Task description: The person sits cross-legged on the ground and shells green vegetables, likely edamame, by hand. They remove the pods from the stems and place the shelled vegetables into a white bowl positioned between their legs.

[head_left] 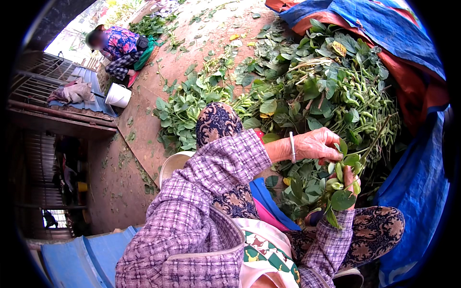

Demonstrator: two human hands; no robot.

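Note:
My right hand (351,180) is wrapped round a cut soybean plant (343,199) in front of my right knee. Broad green leaves and plump pods (339,172) stick out of the grip, and a thin stem slants up to the right. From the left reaches my left hand (314,145), a pale bangle (292,148) on its wrist. Its thumb and fingers are pinched at the plant's leaves, just above the right hand; exactly what lies between the fingertips is hidden. Just beyond both hands is a large heap of soybean plants (331,86) with many pods.
A blue and orange tarp (408,43) borders the heap on the right. Loose leafy stalks (192,105) cover the ground ahead. A pale round container (174,165) is beside my left leg. Farther left are a white bucket (118,95) and a crouching person (120,48) near more greens.

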